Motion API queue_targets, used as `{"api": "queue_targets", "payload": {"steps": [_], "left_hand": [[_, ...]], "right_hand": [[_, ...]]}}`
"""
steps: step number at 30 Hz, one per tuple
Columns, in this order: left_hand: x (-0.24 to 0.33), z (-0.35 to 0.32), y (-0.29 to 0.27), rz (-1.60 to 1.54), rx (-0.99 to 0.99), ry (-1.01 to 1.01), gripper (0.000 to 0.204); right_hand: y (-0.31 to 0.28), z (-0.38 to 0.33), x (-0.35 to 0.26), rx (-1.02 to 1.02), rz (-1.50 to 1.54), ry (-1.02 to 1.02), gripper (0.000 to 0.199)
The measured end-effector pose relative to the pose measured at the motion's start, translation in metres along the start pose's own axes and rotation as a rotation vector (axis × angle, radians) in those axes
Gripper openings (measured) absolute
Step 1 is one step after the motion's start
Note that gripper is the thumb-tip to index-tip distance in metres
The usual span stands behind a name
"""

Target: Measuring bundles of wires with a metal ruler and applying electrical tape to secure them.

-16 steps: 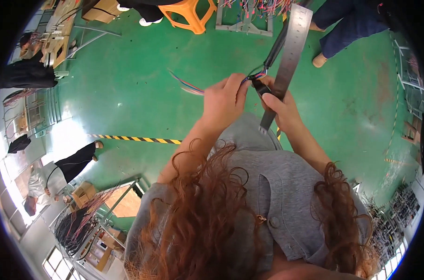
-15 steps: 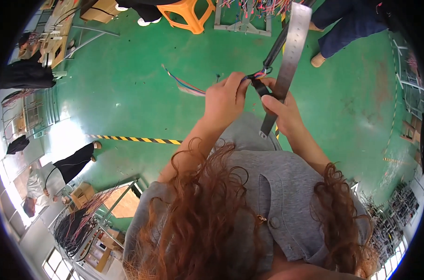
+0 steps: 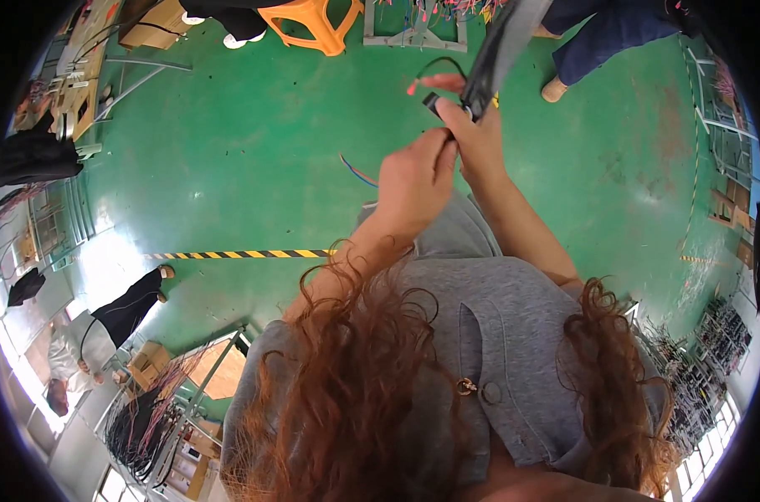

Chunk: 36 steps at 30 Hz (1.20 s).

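Observation:
My left hand [image 3: 418,180] is closed in a pinch beside my right wrist. Thin coloured wires [image 3: 359,171] stick out to its left, and its fingers hide where they are gripped. Just beyond it, my right hand [image 3: 480,142] is closed around a steel ruler [image 3: 524,38] and a black-sleeved cable [image 3: 483,77], which run together up and away to the right. The ruler is blurred and seen at a slant. A short black piece [image 3: 431,101] pokes out by the right thumb, and a thin black loop [image 3: 440,62] curves above the index finger.
An orange stool [image 3: 317,25] and a metal-framed rack [image 3: 413,40] with wires stand at the far side. Another person's legs [image 3: 602,46] are at the far right; one more person [image 3: 87,339] is at the left. Yellow-black tape [image 3: 246,253] crosses the green floor.
My right hand has moved away from me and turned, tilting the ruler and cable. My left hand has shifted slightly right and nearer, drawing the coloured wires along, so less of them shows.

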<state>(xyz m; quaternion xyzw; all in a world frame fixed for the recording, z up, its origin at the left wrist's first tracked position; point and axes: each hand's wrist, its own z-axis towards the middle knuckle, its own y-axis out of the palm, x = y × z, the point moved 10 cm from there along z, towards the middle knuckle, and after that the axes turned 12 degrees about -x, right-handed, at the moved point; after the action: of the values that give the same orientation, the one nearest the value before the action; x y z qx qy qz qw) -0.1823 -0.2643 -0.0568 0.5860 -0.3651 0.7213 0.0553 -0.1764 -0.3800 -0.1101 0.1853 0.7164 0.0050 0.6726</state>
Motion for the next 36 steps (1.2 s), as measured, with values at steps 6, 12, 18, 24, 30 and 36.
{"api": "queue_targets", "payload": {"steps": [6,12,18,24,30,36], "left_hand": [[-0.022,0.008,0.016,-0.634,-0.436,-0.351,0.024],[-0.009,0.023,-0.043,-0.219,-0.033,-0.159,0.019],[0.004,0.013,-0.015,0.280,-0.064,0.032,0.016],[0.012,0.020,-0.010,-0.069,-0.113,0.151,0.016],[0.011,0.013,-0.010,-0.188,-0.090,0.068,0.011],[-0.012,0.004,0.003,-0.904,-0.419,-0.373,0.039]], "right_hand": [[0.020,-0.005,-0.015,-0.595,0.069,0.084,0.050],[0.005,-0.018,-0.025,-0.361,-0.037,0.005,0.062],[0.017,-0.042,-0.044,-0.396,-0.057,0.264,0.073],[0.006,-0.028,-0.022,-0.396,0.055,0.383,0.027],[0.017,-0.003,-0.046,0.002,-0.059,-0.105,0.027],[0.034,0.002,-0.028,-0.643,-0.131,0.111,0.077]]}}
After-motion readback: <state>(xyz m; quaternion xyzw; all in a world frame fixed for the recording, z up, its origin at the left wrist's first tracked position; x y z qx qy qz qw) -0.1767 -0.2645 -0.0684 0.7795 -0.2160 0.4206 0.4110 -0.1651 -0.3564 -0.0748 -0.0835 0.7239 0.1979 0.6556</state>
